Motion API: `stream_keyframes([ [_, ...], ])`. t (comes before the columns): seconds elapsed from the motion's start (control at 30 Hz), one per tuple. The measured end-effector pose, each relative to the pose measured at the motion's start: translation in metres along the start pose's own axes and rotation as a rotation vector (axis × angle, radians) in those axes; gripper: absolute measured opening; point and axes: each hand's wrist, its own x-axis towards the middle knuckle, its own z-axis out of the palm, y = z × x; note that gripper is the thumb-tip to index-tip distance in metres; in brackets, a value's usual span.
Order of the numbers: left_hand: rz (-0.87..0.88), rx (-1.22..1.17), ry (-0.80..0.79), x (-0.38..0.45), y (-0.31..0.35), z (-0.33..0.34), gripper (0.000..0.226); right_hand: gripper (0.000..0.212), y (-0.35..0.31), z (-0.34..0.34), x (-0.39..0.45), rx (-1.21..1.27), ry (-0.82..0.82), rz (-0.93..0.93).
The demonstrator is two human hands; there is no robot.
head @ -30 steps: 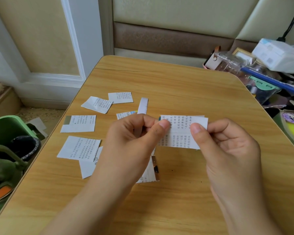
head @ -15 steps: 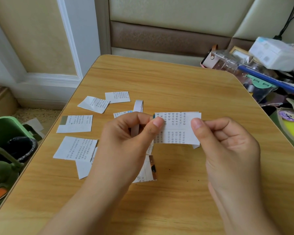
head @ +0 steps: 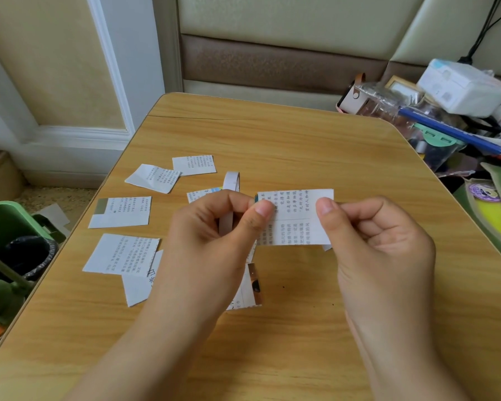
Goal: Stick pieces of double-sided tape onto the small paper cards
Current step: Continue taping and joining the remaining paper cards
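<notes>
A small paper card (head: 297, 217), white and rectangular with a horizontal crease across its middle, carries vertical columns of printed Chinese characters too small to read; it is held above the wooden desk (head: 315, 146) between the two hands. The left hand (head: 211, 235) has its grip closed, thumb and forefinger pinching the card's left edge, and the same hand also holds a thin white ring of double-sided tape (head: 230, 183), whose loop rises above the knuckles and shows again inside the curled fingers. The right hand (head: 379, 241) is likewise closed in a pinch, thumb tip pressed on the card's upper right corner. To the left of the left grip lie loose printed slips (head: 120, 212), flat, matte and unevenly cut, one with a grey-green band at its edge; another piece (head: 253, 285) just below that grip shows a glossy brown strip. The desk has a smooth, pale wood-grain finish with rounded corners. Right of the right grip, off the desk's edge, sits clutter including a white box (head: 463, 88)
</notes>
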Motion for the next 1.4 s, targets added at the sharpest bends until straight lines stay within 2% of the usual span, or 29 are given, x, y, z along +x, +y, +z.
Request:
stream_keyframes([
  [0.47,0.023,-0.003,0.028,0.000,-0.003,-0.001,0.025,0.026,-0.002,0.004,-0.003,-0.031,0.044,-0.016],
  [0.63,0.039,0.027,0.026,0.000,-0.005,-0.001,0.030,0.022,-0.006,0.006,-0.004,-0.061,0.035,-0.016],
  [0.77,0.067,0.120,-0.042,0.003,-0.004,-0.009,0.034,0.018,-0.008,0.000,0.001,-0.108,-0.082,-0.044],
  [0.9,0.060,0.128,-0.184,0.008,-0.005,-0.014,0.042,0.021,-0.011,-0.013,0.009,-0.153,-0.260,-0.047],
  [1.03,0.020,0.111,-0.308,0.006,-0.007,-0.008,0.025,0.014,-0.010,-0.017,0.010,-0.191,-0.277,-0.069],
  [1.2,-0.001,0.045,-0.234,0.003,-0.009,-0.002,0.025,0.008,-0.010,-0.014,0.009,0.029,-0.293,0.093],
  [1.4,-0.038,-0.081,-0.172,0.002,-0.006,0.001,0.023,0.005,-0.009,-0.010,0.007,0.117,-0.261,0.175],
])
